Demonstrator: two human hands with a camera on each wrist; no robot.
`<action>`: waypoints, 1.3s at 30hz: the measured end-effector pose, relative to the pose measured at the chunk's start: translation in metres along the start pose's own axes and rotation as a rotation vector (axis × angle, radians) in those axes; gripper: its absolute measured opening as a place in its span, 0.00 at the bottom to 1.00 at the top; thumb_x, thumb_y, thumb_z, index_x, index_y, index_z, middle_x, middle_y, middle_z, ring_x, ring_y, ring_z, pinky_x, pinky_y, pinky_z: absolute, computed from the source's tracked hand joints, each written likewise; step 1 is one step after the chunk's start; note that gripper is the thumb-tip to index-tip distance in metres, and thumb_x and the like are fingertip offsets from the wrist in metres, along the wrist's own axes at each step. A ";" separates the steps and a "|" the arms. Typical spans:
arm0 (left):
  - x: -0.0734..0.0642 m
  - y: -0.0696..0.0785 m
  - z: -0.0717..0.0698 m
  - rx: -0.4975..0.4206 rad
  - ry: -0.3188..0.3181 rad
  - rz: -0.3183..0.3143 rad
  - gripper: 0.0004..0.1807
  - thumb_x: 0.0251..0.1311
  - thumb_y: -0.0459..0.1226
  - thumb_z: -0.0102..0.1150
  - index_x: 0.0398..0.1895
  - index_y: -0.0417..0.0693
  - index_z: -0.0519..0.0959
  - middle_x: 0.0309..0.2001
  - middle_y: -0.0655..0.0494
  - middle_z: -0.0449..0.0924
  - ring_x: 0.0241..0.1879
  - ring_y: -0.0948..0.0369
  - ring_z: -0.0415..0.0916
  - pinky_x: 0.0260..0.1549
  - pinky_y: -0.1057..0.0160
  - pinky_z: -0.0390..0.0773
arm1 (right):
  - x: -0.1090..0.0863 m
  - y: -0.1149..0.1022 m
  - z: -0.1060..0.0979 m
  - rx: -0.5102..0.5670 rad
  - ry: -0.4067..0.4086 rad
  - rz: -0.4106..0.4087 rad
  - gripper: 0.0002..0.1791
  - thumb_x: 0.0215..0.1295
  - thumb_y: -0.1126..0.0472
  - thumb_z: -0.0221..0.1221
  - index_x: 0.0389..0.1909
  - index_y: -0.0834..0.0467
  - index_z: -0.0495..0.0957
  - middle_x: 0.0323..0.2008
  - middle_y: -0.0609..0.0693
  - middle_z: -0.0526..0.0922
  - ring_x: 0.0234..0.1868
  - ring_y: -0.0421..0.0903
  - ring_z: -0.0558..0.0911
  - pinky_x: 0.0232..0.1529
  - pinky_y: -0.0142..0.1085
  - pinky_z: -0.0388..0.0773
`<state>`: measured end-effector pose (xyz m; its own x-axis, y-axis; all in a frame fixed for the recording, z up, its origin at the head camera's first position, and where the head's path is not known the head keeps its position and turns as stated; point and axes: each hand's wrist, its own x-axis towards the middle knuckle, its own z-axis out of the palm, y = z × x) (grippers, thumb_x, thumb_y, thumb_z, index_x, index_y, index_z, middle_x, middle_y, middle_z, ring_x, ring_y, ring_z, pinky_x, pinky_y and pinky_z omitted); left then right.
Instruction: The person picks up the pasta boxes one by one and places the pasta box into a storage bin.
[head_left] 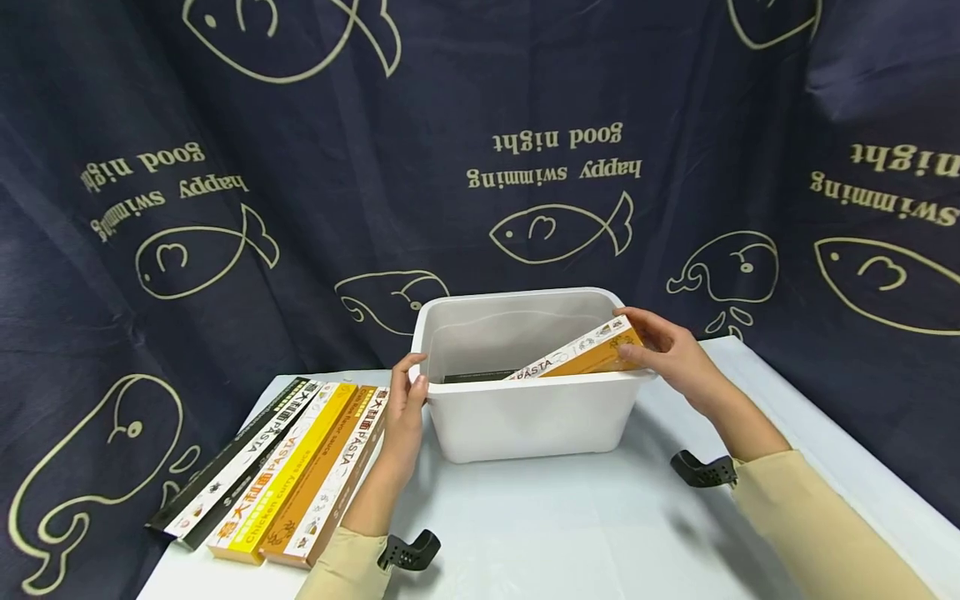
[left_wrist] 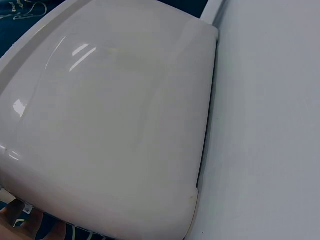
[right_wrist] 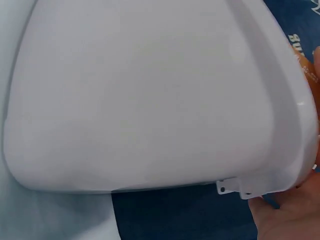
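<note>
A white plastic bin point(head_left: 525, 421) stands on the table. My left hand point(head_left: 405, 412) grips its left rim, thumb on the near side; in the left wrist view only part of that hand point(left_wrist: 30, 222) shows at the lower left. In my right hand point(head_left: 671, 354) is the right end of an orange and white pasta box point(head_left: 592, 354), tilted with its left end down inside the bin. A dark box point(head_left: 480, 377) lies in the bin, mostly hidden by the front wall. The right wrist view shows the bin's wall point(right_wrist: 140, 100) and part of my hand point(right_wrist: 290, 215).
Left of the bin, several pasta boxes lie side by side on the white table point(head_left: 525, 533): black and white point(head_left: 240, 458), yellow point(head_left: 292, 475) and orange-brown point(head_left: 330, 475). A dark blue curtain point(head_left: 420, 183) with fish drawings hangs behind and at the sides.
</note>
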<state>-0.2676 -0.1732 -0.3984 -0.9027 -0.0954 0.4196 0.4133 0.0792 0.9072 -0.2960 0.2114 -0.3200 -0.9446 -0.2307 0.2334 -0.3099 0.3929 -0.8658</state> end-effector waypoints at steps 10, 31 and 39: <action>0.000 0.001 0.001 0.002 0.004 -0.006 0.22 0.74 0.43 0.40 0.69 0.57 0.63 0.71 0.54 0.64 0.58 0.64 0.68 0.60 0.61 0.66 | 0.004 0.006 0.009 -0.036 -0.028 -0.020 0.37 0.61 0.53 0.69 0.71 0.50 0.68 0.72 0.54 0.67 0.80 0.55 0.51 0.76 0.61 0.49; -0.001 0.001 0.000 0.005 0.000 0.001 0.22 0.74 0.42 0.41 0.69 0.55 0.63 0.71 0.58 0.63 0.58 0.66 0.68 0.59 0.64 0.67 | 0.001 0.013 0.017 -0.165 0.019 -0.130 0.27 0.66 0.50 0.65 0.65 0.47 0.75 0.66 0.49 0.75 0.70 0.49 0.61 0.68 0.64 0.58; -0.001 0.002 0.001 0.000 -0.006 0.003 0.22 0.74 0.43 0.41 0.69 0.55 0.62 0.71 0.55 0.63 0.57 0.67 0.68 0.59 0.66 0.67 | -0.003 0.019 0.024 -0.133 0.126 -0.108 0.30 0.67 0.51 0.63 0.70 0.50 0.70 0.73 0.54 0.66 0.78 0.59 0.55 0.72 0.68 0.52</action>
<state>-0.2658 -0.1723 -0.3971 -0.9022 -0.0892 0.4221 0.4160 0.0791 0.9059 -0.2964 0.1982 -0.3479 -0.9087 -0.1678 0.3823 -0.4135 0.4876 -0.7690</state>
